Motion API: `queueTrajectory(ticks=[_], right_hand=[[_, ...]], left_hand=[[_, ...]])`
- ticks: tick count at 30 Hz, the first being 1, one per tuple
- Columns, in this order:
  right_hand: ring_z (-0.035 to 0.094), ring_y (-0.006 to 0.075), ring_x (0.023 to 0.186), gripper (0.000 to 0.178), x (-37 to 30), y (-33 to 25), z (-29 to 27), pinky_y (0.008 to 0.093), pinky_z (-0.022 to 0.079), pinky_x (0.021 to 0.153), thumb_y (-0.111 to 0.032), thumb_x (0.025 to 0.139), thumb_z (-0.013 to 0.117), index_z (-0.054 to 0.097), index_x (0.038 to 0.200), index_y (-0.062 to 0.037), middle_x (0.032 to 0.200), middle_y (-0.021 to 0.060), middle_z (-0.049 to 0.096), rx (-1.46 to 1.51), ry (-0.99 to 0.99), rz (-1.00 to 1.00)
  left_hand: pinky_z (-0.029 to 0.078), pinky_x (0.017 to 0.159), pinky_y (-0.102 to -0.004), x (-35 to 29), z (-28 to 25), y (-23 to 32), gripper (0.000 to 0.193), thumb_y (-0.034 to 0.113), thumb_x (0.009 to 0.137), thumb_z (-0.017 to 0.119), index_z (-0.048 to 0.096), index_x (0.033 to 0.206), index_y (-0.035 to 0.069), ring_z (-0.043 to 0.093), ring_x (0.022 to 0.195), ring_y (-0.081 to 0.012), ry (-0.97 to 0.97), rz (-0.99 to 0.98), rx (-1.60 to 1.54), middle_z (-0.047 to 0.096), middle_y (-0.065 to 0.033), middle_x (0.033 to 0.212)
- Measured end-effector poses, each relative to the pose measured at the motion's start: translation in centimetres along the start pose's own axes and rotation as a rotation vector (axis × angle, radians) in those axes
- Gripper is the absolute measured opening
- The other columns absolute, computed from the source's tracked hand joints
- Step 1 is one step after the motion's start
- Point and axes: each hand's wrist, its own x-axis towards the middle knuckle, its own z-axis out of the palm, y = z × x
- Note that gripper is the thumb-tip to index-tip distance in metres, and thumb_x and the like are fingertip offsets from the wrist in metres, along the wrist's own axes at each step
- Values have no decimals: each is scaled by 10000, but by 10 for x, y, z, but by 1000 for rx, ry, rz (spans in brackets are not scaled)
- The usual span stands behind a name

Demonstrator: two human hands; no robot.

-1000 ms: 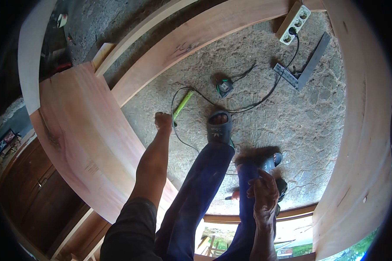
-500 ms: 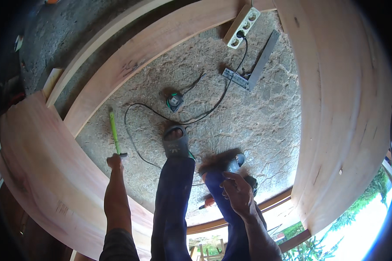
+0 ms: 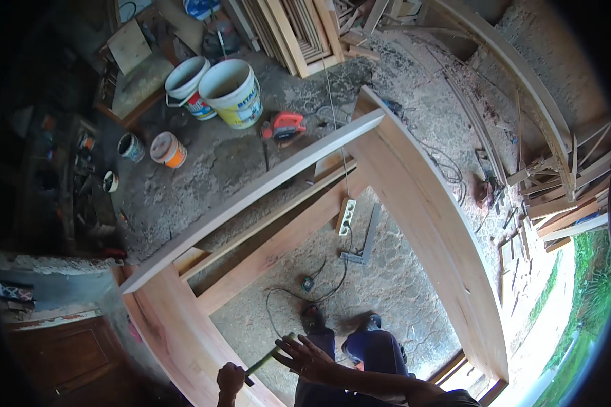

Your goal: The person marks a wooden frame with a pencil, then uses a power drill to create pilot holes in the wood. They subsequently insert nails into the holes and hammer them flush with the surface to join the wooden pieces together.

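Observation:
My left hand (image 3: 231,378) is closed around the head end of a hammer (image 3: 262,363), whose green handle slants up to the right. My fingers hide most of the head; a dark piece of it shows beside them. At the handle's far end is my right hand (image 3: 311,363), its fingers spread across or just over the handle; whether they touch it I cannot tell. Both hands are above the near left part of a large wooden frame (image 3: 421,203), inside which I stand. On the floor in the frame lie a tape measure (image 3: 308,283) and a carpenter's square (image 3: 369,239).
A white power strip (image 3: 346,217) with a black cable (image 3: 329,293) lies inside the frame. Beyond it are a red power tool (image 3: 285,126), buckets (image 3: 232,95), paint cans (image 3: 168,149) and stacked wooden frames (image 3: 299,34). Timber (image 3: 570,217) is piled at the right.
My view has risen to take in more of the room. The hammer has swung from upright to slanting right, and my right hand has come from over my thigh to its handle end, fingers spreading.

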Motion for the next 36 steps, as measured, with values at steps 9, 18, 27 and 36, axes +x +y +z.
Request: queueTrajectory(ticks=[9, 18, 27, 36], right_hand=[[552, 194, 482, 190, -70, 110, -69, 386, 456, 380, -266, 965, 534, 616, 948, -95, 702, 8, 535, -156, 137, 326], [696, 304, 708, 163, -69, 207, -303, 409, 503, 599, -220, 894, 685, 721, 918, -64, 801, 163, 699, 804, 632, 490], [586, 106, 701, 217, -112, 299, -413, 325, 469, 621, -215, 928, 654, 687, 903, -2, 730, 63, 653, 974, 625, 461], [585, 96, 734, 187, -101, 345, -414, 297, 478, 658, -184, 964, 628, 683, 894, -19, 805, 23, 670, 1259, 821, 668]], left_hand=[[384, 424, -301, -16, -118, 284, 314, 337, 1007, 573, 650, 930, 43, 462, 463, -97, -212, 358, -941, 535, 4, 610], [231, 381, -254, -59, -152, 560, 197, 327, 996, 584, 625, 986, 134, 346, 464, -83, -411, 309, -1900, 342, 52, 577], [287, 401, -189, -95, -194, 714, 343, 497, 977, 599, 636, 981, 156, 523, 611, -9, -188, 364, -1778, 607, 38, 758], [385, 570, -229, -76, -204, 748, 190, 249, 1004, 620, 619, 931, 74, 493, 642, -52, -298, 603, -1238, 553, 29, 742]])
